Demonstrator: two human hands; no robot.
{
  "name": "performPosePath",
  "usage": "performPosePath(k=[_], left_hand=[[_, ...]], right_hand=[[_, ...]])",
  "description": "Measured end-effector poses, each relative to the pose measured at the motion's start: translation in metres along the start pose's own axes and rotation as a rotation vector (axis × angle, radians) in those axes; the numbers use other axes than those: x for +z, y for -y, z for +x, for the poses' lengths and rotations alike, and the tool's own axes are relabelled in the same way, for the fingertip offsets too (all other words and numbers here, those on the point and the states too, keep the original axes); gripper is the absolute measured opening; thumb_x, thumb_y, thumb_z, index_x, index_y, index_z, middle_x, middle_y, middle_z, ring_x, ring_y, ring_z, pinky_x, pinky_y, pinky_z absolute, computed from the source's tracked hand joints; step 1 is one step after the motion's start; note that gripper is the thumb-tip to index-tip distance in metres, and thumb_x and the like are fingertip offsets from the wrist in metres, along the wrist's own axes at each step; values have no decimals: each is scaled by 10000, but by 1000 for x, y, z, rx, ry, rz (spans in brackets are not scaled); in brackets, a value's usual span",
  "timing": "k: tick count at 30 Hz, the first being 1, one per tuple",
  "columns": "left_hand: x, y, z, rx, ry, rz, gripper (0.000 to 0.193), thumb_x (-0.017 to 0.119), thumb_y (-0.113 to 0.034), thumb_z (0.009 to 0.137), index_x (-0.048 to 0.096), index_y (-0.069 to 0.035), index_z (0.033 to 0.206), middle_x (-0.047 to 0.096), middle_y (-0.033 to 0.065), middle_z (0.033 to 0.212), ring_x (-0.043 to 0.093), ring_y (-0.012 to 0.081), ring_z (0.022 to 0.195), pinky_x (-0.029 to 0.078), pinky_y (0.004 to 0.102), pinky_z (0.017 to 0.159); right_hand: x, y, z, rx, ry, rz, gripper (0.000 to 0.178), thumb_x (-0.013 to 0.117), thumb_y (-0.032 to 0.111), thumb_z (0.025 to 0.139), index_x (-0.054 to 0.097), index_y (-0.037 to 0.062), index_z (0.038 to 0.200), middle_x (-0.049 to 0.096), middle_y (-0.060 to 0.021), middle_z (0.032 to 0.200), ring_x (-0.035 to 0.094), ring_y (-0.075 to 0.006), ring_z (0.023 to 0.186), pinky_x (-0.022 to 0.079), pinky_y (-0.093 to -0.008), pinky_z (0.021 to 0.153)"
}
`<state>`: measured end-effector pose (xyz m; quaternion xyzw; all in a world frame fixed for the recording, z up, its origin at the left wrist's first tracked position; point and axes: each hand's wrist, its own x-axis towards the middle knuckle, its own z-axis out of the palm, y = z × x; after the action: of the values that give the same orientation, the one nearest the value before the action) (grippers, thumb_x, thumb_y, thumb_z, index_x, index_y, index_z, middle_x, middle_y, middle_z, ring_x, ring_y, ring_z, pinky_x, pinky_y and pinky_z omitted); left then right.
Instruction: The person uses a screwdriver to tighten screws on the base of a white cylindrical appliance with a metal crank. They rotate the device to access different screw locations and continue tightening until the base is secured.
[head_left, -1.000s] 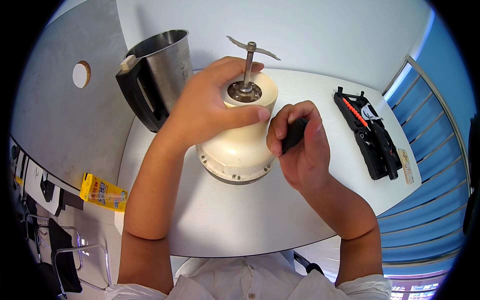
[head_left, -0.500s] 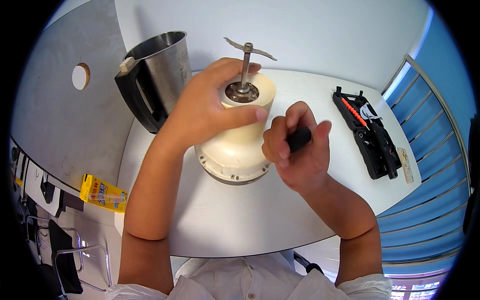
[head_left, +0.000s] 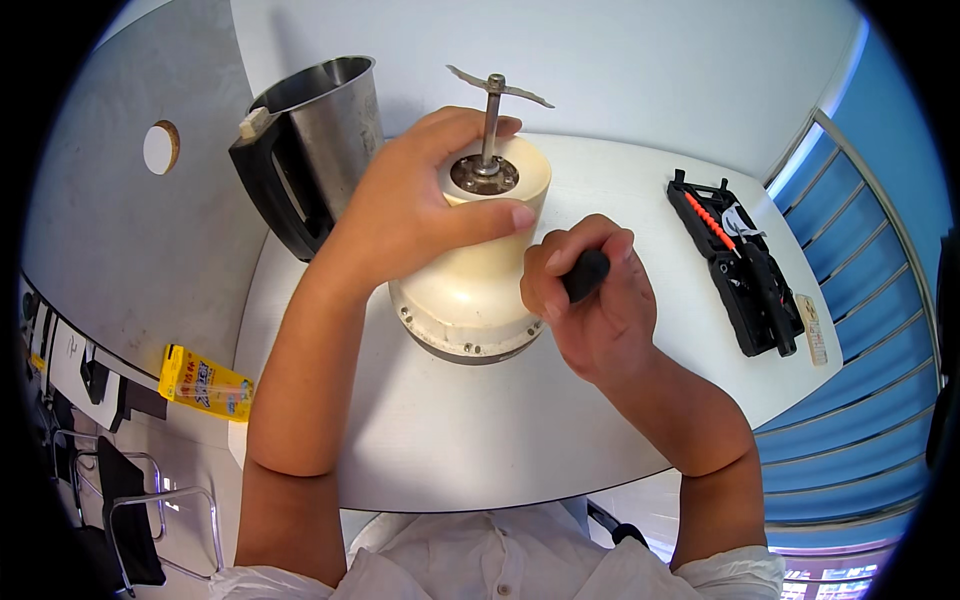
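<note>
A cream blender motor head (head_left: 465,285) stands upside down on the table, its metal shaft and blade (head_left: 497,85) pointing up. My left hand (head_left: 415,200) is wrapped around its narrower upper part, the thumb lying across the near side. My right hand (head_left: 595,300) is closed around the black handle (head_left: 586,275) of what looks like a screwdriver, beside the head's lower right rim. The screwdriver's shaft and tip are hidden behind my fingers. Small screws or holes (head_left: 472,348) dot the rim.
A steel jug (head_left: 335,125) with a black handle stands at the back left. On the right lies an open black tool case (head_left: 735,290) with an orange strip of bits (head_left: 708,220). A yellow packet (head_left: 205,385) lies at the left edge. Railing bars (head_left: 880,320) run beyond the table.
My right thumb has curled in against the black handle, and the wrist has turned slightly. My left hand keeps its hold on the motor head.
</note>
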<state>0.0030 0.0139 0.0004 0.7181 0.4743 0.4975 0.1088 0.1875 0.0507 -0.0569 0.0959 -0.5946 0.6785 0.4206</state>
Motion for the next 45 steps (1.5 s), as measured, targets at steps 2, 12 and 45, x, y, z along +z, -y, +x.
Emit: performPosePath(k=[2, 12, 45], left_hand=[[1, 1, 0, 16, -16, 0, 659, 729, -409, 646, 585, 23, 1122, 585, 138, 1054, 566, 243, 973, 432, 323, 884], [1, 1, 0, 19, -24, -19, 654, 737, -404, 644, 588, 23, 1117, 588, 134, 1047, 569, 240, 962, 434, 318, 875], [-2, -3, 0, -31, 41, -15, 627, 709, -342, 659, 571, 2, 1165, 564, 107, 1117, 528, 212, 1076, 373, 313, 961]], right_hand=[[-1, 0, -1, 7, 9, 79, 388, 318, 432, 991, 444, 66, 994, 495, -49, 684, 419, -90, 596, 343, -227, 543], [4, -4, 3, -126, -134, 32, 282, 410, 360, 981, 436, 81, 1002, 471, -46, 796, 419, -104, 616, 341, -232, 563], [4, -3, -2, -29, -174, 16, 339, 309, 402, 999, 400, 88, 1088, 519, -72, 807, 429, -103, 613, 369, -240, 574]])
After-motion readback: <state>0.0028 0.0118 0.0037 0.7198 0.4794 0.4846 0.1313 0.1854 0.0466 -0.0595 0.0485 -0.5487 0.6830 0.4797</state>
